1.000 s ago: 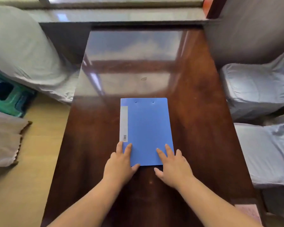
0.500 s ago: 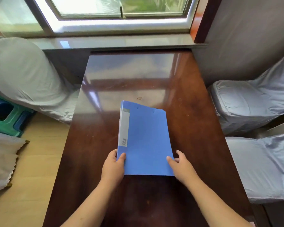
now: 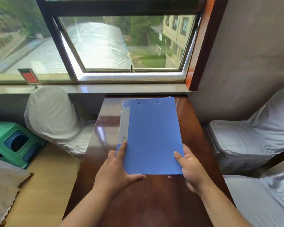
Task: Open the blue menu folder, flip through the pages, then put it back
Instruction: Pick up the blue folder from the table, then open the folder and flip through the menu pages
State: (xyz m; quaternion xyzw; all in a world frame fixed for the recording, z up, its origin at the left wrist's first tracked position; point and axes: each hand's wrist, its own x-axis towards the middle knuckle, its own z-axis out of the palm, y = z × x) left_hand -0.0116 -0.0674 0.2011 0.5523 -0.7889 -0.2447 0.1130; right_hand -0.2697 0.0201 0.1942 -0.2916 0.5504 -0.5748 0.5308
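Note:
The blue menu folder (image 3: pixel 152 136) is closed, with a grey label strip along its spine on the left. It is lifted off the dark wooden table (image 3: pixel 147 199) and tilted up toward me. My left hand (image 3: pixel 116 169) grips its lower left corner, index finger lying along the spine. My right hand (image 3: pixel 191 167) holds the lower right edge, thumb on the cover and fingers underneath.
Chairs in grey-white covers stand on the left (image 3: pixel 52 118) and on the right (image 3: pixel 252 141). A green plastic stool (image 3: pixel 11 141) sits on the floor at the left. The window sill (image 3: pixel 121 88) and a wall lie beyond the table's far end.
The folder lay flat on the table under both hands a second ago. Both hands have gripped its near corners and raised it, and my view has tilted up toward the window.

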